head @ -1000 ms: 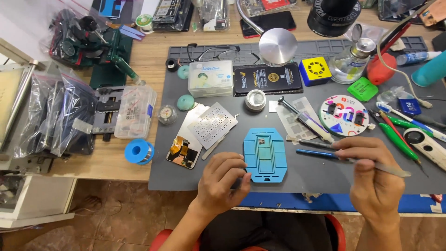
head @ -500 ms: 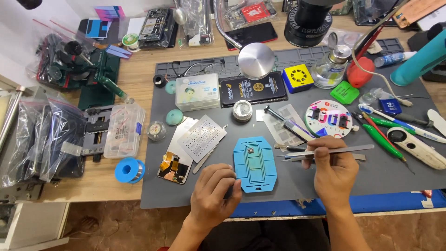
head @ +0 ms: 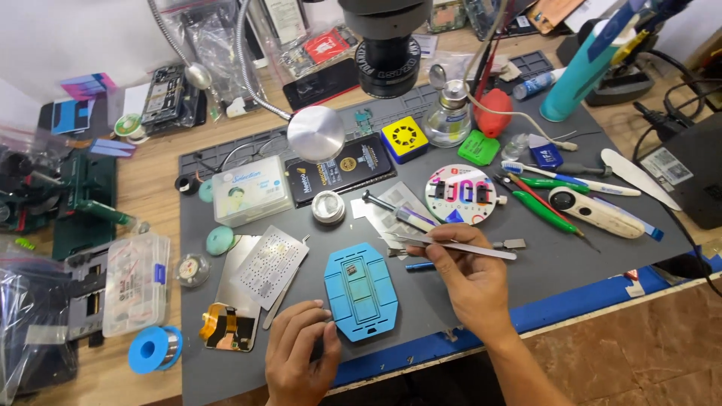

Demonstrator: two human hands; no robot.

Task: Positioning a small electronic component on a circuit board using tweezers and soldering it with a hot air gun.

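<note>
On the crowded grey work mat (head: 571, 259), the right hand (head: 470, 282) now pinches the metal tweezers (head: 459, 246) just right of the blue fixture plate (head: 361, 292), nearer than a second ago. The left hand (head: 301, 357), fingers curled, steadies the plate's lower left corner. Bare mat lies right of the right hand; the perforated stencil (head: 272, 267) crowds the plate's left, and the mat's front edge runs close below both hands.

The left hand (head: 301, 353) rests on the grey mat (head: 556, 256), its fingers (head: 320, 314) touching the lower left edge of the blue holder (head: 361, 292). The right hand (head: 470, 282), just right of the holder, pinches metal tweezers (head: 459, 246) lying almost level. Beside the holder's left side lies a perforated metal stencil (head: 272, 265). A blue solder spool (head: 154, 349) sits on the wooden tabletop (head: 150, 180).
</note>
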